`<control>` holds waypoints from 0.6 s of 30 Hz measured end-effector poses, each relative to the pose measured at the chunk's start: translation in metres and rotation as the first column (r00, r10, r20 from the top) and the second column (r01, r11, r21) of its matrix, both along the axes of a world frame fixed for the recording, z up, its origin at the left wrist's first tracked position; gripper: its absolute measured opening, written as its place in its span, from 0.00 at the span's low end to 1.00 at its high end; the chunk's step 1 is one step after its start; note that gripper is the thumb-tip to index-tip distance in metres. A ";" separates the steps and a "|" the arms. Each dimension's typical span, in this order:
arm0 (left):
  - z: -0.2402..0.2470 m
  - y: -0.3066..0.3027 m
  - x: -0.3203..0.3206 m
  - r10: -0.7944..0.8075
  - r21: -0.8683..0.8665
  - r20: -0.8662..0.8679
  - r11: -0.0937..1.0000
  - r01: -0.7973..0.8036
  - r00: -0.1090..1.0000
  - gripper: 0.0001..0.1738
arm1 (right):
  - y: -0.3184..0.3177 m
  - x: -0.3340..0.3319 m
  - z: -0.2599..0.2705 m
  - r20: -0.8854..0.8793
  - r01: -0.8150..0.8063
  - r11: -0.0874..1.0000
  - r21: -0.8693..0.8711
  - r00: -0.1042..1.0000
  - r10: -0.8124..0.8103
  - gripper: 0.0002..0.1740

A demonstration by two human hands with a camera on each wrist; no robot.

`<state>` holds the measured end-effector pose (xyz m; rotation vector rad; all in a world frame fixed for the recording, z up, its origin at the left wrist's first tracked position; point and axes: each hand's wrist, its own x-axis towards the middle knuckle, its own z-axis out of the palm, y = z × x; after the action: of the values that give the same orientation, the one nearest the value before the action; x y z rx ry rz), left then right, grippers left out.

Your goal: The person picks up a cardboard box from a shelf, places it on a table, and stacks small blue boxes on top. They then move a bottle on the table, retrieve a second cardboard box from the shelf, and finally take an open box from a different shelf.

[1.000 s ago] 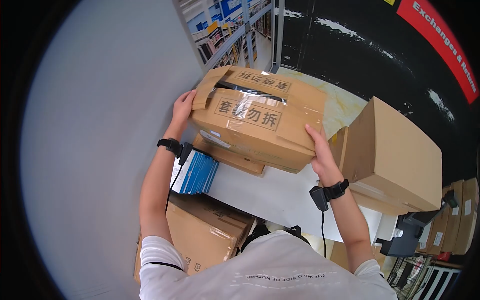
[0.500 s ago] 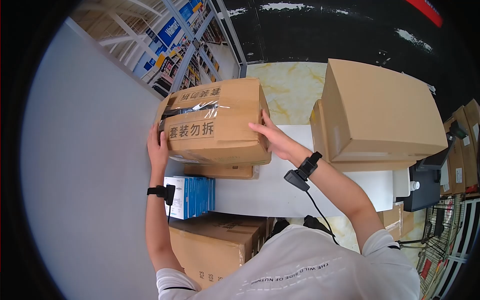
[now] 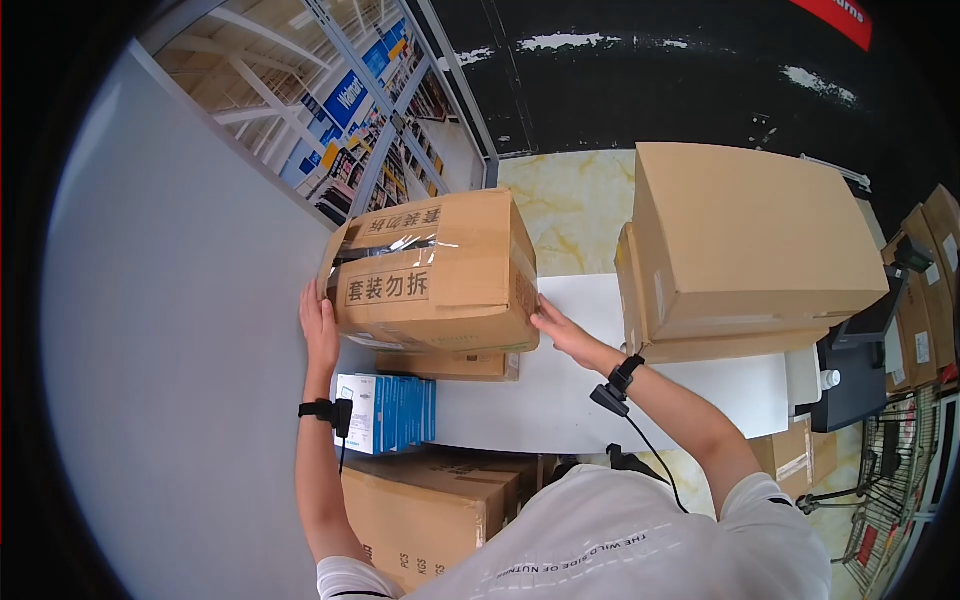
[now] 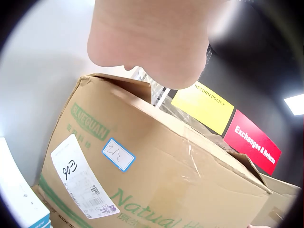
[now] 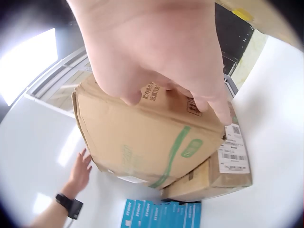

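Observation:
A brown cardboard box [image 3: 475, 245] with black printed characters and a taped slot on top rests over a flatter cardboard box [image 3: 450, 366], close against the grey wall. Along its left end lies my left hand [image 3: 320, 335], fingers extended between box and wall; the right wrist view shows this hand [image 5: 81, 173] with spread fingers beside the box. My right hand [image 3: 568, 335] touches the lower right end with nearly straight fingers. In the left wrist view the box's front [image 4: 156, 161] bears green print and white labels.
Blue-and-white thin boxes [image 3: 400, 410] stand in a row at the left of the white table [image 3: 590, 400]. A large cardboard box [image 3: 750, 240] sits on another at the right. Below the table edge stands a big carton [image 3: 420, 520]; a shopping cart [image 3: 890, 480] is far right.
The printed box has moved left against the wall and settled over the flatter box. Both hands have loosened; the right has slid from its top edge down the right end.

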<state>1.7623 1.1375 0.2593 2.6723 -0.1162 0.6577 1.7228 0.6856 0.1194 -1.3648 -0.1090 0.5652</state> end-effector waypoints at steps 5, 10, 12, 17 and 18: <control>0.027 -0.030 -0.043 0.030 0.083 -0.034 0.996 -0.027 0.999 0.33 | -0.018 -0.019 -0.071 0.303 -0.189 0.928 -0.321 0.908 0.290 0.40; 0.049 -0.076 -0.081 -0.029 0.094 -0.025 0.995 0.032 0.999 0.37 | -0.081 -0.069 -0.066 0.151 -0.409 0.704 -0.580 0.796 0.587 0.38; 0.055 -0.088 -0.090 -0.060 0.089 -0.028 0.994 0.063 0.998 0.38 | -0.109 -0.094 -0.074 0.232 -0.312 0.638 -0.704 0.749 0.621 0.39; 0.053 -0.110 -0.093 -0.116 0.257 -0.036 0.959 0.121 0.993 0.39 | -0.171 -0.156 -0.047 0.094 -0.194 0.388 -0.901 0.786 0.612 0.37; 0.051 -0.114 -0.093 -0.150 0.267 -0.052 0.950 0.159 0.987 0.39 | -0.183 -0.168 -0.050 0.089 -0.194 0.406 -0.893 0.808 0.583 0.37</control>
<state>1.6693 1.0231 0.3106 2.8937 -0.4320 0.5863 1.5553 0.5022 0.0699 -2.5028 -0.5755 0.7906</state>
